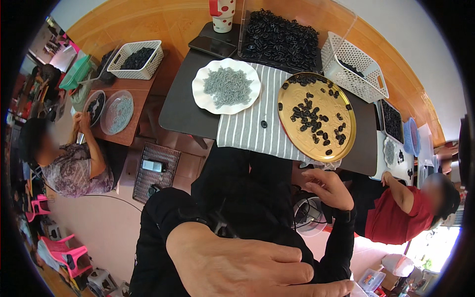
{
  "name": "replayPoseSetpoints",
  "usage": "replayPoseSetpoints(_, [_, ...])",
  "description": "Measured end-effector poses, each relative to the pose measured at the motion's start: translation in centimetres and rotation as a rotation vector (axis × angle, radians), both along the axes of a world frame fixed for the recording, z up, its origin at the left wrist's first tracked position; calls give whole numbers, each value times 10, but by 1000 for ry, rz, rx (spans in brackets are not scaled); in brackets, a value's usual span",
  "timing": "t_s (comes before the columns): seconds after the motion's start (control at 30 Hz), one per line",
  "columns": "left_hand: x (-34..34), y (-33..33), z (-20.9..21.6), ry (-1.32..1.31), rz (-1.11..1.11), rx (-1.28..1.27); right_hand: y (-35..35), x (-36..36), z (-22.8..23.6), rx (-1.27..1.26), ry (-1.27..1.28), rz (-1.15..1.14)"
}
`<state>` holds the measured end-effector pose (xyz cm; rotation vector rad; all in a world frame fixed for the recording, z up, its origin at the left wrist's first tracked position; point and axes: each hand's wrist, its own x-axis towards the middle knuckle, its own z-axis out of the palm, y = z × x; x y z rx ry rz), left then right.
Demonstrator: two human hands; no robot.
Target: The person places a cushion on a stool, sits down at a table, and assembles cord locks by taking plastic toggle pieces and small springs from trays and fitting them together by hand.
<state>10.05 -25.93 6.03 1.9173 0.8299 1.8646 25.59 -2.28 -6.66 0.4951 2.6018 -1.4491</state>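
Note:
My left hand reaches across the front of my body, large in the foreground, its fingers stretched to the right and nothing visible in them. The lower frame edge cuts part of it off. My right hand hovers just off the table's front edge, thumb and fingers apart, nearest the round gold tray. Small black oval parts lie scattered on that tray. A white scalloped plate holds a heap of thin grey pieces. Between them, a single black part rests on the grey striped cloth.
A clear bin of black parts, a white basket, a dark phone and a dotted tumbler line the table's back. Co-workers sit at left and right. A bucket with cables stands below my right hand.

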Motion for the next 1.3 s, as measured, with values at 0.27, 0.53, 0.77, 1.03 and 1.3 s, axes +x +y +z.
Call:
replayPoseSetpoints(0.27, [-23,16,-18,-223,-62,8,8,-16,5,88,-9,44])
replayPoseSetpoints(0.53, [-64,16,-54,22,3,-194,17,-32,19,141,50,86])
replayPoseSetpoints(0.77, [-85,67,-159,282,763,-572,28,-29,11,230,63,2])
replayPoseSetpoints(1.03, [-80,107,-179,671,949,-836,31,-29,-4,365,114,-94])
replayPoseSetpoints(1.3, [-91,108,-197,568,898,-755,52,-45,-12,511,141,-156])
